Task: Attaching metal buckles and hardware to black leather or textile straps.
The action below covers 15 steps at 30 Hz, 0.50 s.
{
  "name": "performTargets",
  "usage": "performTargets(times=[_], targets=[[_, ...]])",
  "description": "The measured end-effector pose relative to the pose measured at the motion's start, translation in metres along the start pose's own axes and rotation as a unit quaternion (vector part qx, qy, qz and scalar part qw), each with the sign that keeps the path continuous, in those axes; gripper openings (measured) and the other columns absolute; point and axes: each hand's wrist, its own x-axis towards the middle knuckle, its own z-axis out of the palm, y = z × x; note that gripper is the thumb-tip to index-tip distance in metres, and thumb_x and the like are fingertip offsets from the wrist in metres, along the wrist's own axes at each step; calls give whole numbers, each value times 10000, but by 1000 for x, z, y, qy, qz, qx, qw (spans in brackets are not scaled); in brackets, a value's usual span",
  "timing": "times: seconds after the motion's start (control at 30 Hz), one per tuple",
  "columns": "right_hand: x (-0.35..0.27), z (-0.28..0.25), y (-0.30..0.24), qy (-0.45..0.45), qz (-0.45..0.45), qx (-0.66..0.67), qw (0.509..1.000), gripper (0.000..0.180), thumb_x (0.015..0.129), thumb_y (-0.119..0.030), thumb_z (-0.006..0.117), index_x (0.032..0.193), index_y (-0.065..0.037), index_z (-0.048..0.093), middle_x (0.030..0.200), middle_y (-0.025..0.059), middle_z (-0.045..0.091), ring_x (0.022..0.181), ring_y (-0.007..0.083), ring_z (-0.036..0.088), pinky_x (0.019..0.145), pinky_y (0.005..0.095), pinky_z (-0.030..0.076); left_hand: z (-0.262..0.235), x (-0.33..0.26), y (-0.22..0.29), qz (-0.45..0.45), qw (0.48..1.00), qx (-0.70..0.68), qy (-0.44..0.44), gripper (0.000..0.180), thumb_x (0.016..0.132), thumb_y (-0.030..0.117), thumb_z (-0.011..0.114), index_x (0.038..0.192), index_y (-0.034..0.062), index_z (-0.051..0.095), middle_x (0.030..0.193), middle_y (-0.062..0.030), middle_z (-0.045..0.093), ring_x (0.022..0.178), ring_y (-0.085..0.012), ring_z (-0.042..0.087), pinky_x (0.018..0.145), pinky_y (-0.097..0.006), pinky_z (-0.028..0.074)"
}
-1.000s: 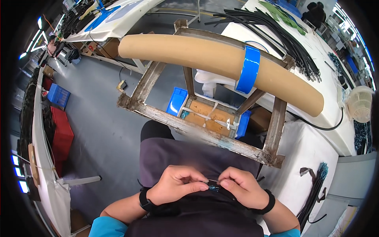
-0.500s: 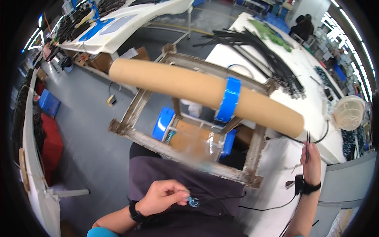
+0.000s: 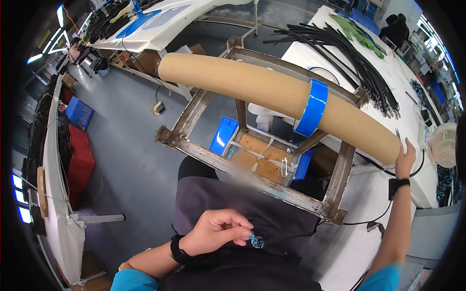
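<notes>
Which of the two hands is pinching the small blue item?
The left hand, low over the lap, pinches the small blue item. The right hand reaches out by the cardboard tube end.

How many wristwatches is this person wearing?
2. One black wristwatch sits on the left wrist, behind the left hand over the lap. The other black wristwatch is on the right wrist, below the right hand reaching to the white table.

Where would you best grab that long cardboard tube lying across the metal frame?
Probably on the bare brown stretch of the cardboard tube, between its open left end and the blue tape band. It lies level across the metal frame with nothing above it, so come down from above, fingers wrapping round its curve. The right hand is at its far right end.
</notes>
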Motion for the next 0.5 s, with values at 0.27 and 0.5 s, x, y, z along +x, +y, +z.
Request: performTargets(times=[0.27, 0.5], targets=[[-205, -148, -215, -158, -47, 445, 880, 306, 870, -321, 562, 926, -20, 578, 840, 122, 570, 809, 252, 535, 695, 341, 428, 2, 9, -2, -17, 999, -27, 1, 128, 814, -84, 634, 935, -49, 610, 814, -146, 673, 718, -177, 682, 659, -255, 560], [-218, -154, -310, -393, -124, 577, 705, 421, 815, -188, 698, 1155, -5, 531, 1034, 134, 621, 891, 262, 622, 763, 333, 509, 18, 15, 6, 119, 971, 206, -26, 73, 797, -34, 677, 824, -21, 611, 694, -87, 650, 584, -119, 633, 483, -207, 478]])
